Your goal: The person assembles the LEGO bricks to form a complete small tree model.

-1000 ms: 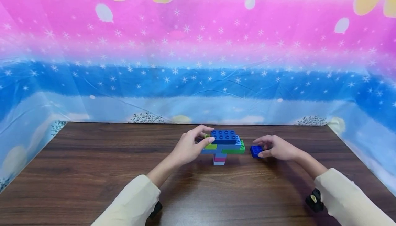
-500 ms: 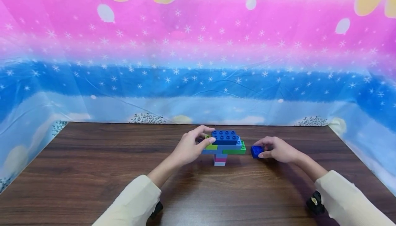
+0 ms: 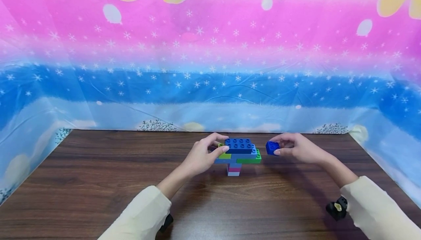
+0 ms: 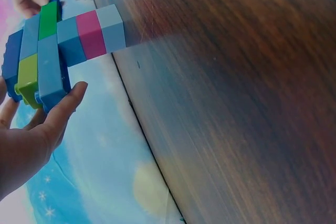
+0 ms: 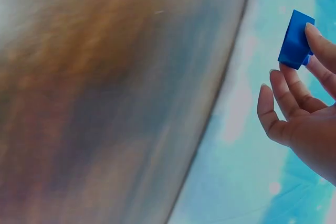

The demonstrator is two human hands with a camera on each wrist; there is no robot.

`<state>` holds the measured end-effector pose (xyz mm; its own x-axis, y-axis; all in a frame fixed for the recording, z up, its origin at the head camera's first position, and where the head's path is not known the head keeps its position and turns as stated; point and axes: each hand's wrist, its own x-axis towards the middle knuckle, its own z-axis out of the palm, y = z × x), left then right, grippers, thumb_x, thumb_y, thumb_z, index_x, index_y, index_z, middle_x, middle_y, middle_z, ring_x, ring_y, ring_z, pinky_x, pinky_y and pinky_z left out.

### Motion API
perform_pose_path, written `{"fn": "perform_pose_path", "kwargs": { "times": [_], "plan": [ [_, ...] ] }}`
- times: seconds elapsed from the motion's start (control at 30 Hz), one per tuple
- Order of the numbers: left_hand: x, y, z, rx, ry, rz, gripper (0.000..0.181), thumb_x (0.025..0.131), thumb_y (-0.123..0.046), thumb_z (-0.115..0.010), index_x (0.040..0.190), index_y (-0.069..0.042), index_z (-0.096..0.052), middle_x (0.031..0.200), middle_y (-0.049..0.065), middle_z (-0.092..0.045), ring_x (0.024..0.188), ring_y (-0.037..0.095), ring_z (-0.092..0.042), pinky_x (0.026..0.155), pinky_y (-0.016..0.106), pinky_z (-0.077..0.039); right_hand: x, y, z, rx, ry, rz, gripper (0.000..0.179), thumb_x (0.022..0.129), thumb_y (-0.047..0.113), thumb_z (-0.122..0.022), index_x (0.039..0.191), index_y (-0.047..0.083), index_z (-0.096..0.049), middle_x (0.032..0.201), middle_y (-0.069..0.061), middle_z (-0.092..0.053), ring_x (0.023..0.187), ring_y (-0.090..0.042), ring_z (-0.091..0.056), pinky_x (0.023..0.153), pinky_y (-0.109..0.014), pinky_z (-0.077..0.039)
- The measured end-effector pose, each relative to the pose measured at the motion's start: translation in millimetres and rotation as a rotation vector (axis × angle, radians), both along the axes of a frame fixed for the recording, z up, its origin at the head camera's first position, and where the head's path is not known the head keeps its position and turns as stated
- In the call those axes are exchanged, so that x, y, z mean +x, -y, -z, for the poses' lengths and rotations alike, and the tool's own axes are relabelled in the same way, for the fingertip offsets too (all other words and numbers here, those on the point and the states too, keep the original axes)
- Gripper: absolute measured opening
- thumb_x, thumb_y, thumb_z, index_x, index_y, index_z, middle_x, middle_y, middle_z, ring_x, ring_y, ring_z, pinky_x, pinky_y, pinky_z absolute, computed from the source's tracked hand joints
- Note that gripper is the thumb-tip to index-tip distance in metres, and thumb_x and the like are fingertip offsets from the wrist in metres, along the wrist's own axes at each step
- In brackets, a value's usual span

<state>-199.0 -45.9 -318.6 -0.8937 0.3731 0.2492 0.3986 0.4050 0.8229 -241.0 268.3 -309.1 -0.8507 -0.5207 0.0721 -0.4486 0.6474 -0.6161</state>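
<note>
A stack of toy building bricks [image 3: 234,169] stands on the table, a narrow column with a wider top. The column has a pink brick [image 4: 91,35] between pale ones. Green, lime and light blue bricks form the wide part, under a dark blue eight-stud brick [image 3: 239,144]. My left hand [image 3: 201,156] holds the stack's left end, thumb at the front and fingers behind. To the right of the stack, my right hand [image 3: 302,148] pinches a small blue brick [image 5: 295,38] between thumb and fingers. That brick is in the air, apart from the stack, level with its upper part.
The dark wood-grain table [image 3: 115,181] runs back to a pink and blue patterned cloth [image 3: 210,50], which hangs behind and at both sides. A black device [image 3: 337,208] is worn at the right wrist. Another dark device [image 3: 166,223] shows by the left sleeve.
My right hand has raised the small blue brick off the table, after pinching it there in the earlier frames. The left hand and the stack have stayed in place.
</note>
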Motion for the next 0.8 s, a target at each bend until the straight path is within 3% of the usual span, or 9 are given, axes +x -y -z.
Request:
{"fn": "perform_pose_path", "kwargs": {
  "times": [0.5,0.8],
  "plan": [
    [0.0,0.4,0.1,-0.005,0.002,0.002,0.03,0.094,-0.025,-0.053,0.122,-0.018,-0.055,0.101,0.001,-0.062,0.091,0.017,-0.057,0.067,0.031,-0.046,5.8,34,-43.3,-0.06,-0.009,-0.052,0.037,0.086,0.019,-0.065,0.12,0.007,-0.058,0.093,-0.009,-0.057,0.074,-0.02,-0.058,0.055,-0.029,-0.045],
    [0.2,-0.2,-1.7,0.001,0.013,0.009,0.03,0.094,-0.025,-0.053,0.122,-0.017,-0.055,0.102,0.002,-0.061,0.092,0.018,-0.057,0.069,0.033,-0.047,14.5,63,-54.3,-0.072,-0.027,-0.138,0.036,0.087,0.018,-0.064,0.12,0.006,-0.058,0.098,-0.006,-0.056,0.083,-0.021,-0.058,0.07,-0.033,-0.05]
  ]
}}
